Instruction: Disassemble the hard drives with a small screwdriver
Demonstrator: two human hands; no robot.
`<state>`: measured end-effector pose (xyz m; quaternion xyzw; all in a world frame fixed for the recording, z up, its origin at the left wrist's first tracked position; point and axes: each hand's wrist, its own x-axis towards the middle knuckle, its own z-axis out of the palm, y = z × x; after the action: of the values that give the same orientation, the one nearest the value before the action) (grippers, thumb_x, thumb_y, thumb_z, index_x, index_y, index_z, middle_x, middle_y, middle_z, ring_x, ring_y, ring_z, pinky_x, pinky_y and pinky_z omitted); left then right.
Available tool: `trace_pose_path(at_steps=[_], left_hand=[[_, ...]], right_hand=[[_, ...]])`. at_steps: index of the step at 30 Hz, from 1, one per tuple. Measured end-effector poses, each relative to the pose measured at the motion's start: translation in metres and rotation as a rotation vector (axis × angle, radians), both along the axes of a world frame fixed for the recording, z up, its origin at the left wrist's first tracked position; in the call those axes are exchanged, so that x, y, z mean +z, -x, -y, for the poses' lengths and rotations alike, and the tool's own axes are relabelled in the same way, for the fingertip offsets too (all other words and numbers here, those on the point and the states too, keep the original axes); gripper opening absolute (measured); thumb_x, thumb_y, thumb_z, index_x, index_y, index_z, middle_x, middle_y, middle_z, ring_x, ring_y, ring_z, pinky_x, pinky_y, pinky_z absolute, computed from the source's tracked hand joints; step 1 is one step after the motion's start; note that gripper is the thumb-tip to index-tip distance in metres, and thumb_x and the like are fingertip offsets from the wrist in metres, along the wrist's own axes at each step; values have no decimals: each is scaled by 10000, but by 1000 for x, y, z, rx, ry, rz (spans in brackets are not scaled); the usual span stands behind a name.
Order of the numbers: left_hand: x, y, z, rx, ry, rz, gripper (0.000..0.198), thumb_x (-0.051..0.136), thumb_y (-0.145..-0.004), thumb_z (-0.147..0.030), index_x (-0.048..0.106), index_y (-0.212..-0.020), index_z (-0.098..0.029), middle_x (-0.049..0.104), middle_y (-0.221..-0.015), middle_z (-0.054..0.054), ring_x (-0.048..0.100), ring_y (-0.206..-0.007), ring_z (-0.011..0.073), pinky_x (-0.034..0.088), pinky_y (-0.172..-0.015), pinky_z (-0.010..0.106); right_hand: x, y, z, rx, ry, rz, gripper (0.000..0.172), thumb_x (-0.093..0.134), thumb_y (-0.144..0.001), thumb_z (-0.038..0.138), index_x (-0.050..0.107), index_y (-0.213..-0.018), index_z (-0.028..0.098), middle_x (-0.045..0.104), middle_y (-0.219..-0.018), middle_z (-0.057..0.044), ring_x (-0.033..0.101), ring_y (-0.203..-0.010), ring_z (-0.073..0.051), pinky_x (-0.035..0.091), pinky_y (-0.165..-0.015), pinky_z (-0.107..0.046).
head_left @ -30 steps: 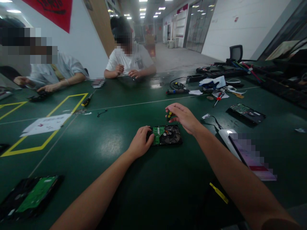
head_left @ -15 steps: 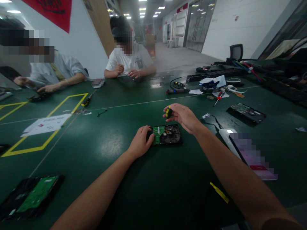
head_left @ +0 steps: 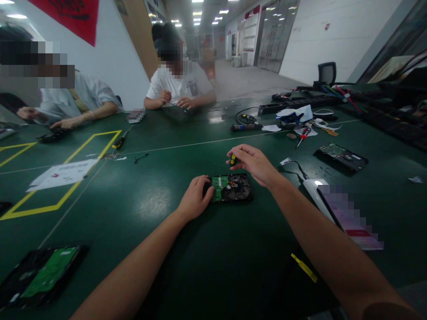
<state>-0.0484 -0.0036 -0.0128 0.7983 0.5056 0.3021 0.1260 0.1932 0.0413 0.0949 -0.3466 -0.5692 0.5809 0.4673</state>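
The hard drive (head_left: 246, 195) lies flat before you, its green board (head_left: 218, 186) in place, so work looks unfinished; any screws left are too small to tell. Your left hand (head_left: 193, 200) clasps its left end between thumb and fingers, while your right hand (head_left: 251, 162) pinches a screwdriver (head_left: 233, 159) above it. Another drive (head_left: 343, 158) and a white device (head_left: 316, 195) sit rightward, out of your way

On the table (head_left: 200, 266), a hard drive (head_left: 235, 189) is lying partly under the left hand (head_left: 194, 198); another drive (head_left: 342, 158) is sitting farther right, a third drive (head_left: 45, 273) near left, a paper sheet (head_left: 66, 172) beyond it.
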Motion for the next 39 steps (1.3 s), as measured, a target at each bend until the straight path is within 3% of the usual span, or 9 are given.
trace_pose_path(at_steps=[5,12,20,25,31,39], left_hand=[[-1,-1,0,0,-7,-6,253,511,-993,-359,556,-1186,-203,595,-1339,131,538,-1297,262,438,-1136,476],[1,-1,0,3,9,3,247,515,-993,-360,562,-1174,-198,596,-1336,134,532,-1304,263,435,-1138,476],[0,0,1,1,6,0,250,521,-992,-354,562,-1183,-198,593,-1340,128,531,-1304,258,431,-1140,467],[2,-1,1,5,9,-5,256,524,-989,-349,561,-1192,-198,594,-1339,129,531,-1305,256,432,-1141,462],[0,0,1,5,1,-2,244,528,-985,-347,557,-1180,-203,598,-1328,131,540,-1298,265,439,-1132,492],[-1,0,-1,-7,-11,-4,249,520,-987,-356,554,-1182,-204,602,-1320,133,543,-1294,265,445,-1130,481]], right_hand=[[0,0,-1,-11,38,-56,245,648,-901,447,655,-920,203,688,-1026,-83,675,-898,-211,583,-720,-338],[0,-3,-2,-28,-47,98,258,687,-880,467,703,-1005,241,683,-992,-40,637,-857,-175,540,-650,-287],[1,-2,-1,-40,-73,88,255,724,-865,441,679,-933,200,669,-969,-53,648,-912,-189,571,-730,-325],[1,1,0,-59,-40,100,349,753,-825,498,607,-932,201,667,-955,-58,673,-938,-216,594,-728,-341],[-8,-3,-6,-159,-203,245,344,613,-926,562,617,-1079,254,666,-987,-50,671,-894,-205,574,-623,-300],[-13,-1,-4,-186,-327,389,308,549,-965,526,640,-1134,284,683,-1011,-44,656,-876,-210,584,-645,-328]])
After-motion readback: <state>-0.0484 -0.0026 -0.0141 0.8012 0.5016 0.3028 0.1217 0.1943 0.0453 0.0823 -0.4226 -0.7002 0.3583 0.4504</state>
